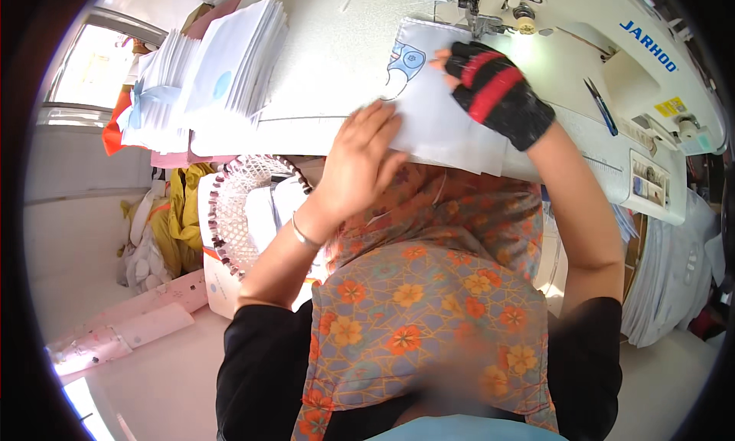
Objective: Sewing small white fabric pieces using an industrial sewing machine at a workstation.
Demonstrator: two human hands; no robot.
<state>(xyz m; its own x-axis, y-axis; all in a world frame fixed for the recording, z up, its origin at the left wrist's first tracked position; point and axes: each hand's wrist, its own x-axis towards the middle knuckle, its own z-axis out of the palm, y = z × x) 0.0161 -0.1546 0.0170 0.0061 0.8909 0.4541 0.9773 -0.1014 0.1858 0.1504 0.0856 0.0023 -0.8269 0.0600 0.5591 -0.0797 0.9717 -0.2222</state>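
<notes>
A white cloth piece (448,123) with a light-blue printed figure lies on the sewing machine bed, its far edge close to the presser foot (481,26). My left hand (360,158) rests on the cloth's left edge, its fingers stretched out and holding nothing. On the cloth's upper right, near the needle area, lies my right hand (498,93) in a black and red fingerless glove. Its bare fingertips point left and press on the cloth, slightly apart. The near edge of the cloth reaches over the table edge toward my flowered apron (429,303).
Stacks of folded white cloth pieces (237,58) stand at the left of the table. Blue-black thread snips (601,108) lie right of my glove, below the machine arm (612,27). A lace-edged basket (237,204) stands below left. White cloth bundles (662,272) hang at right.
</notes>
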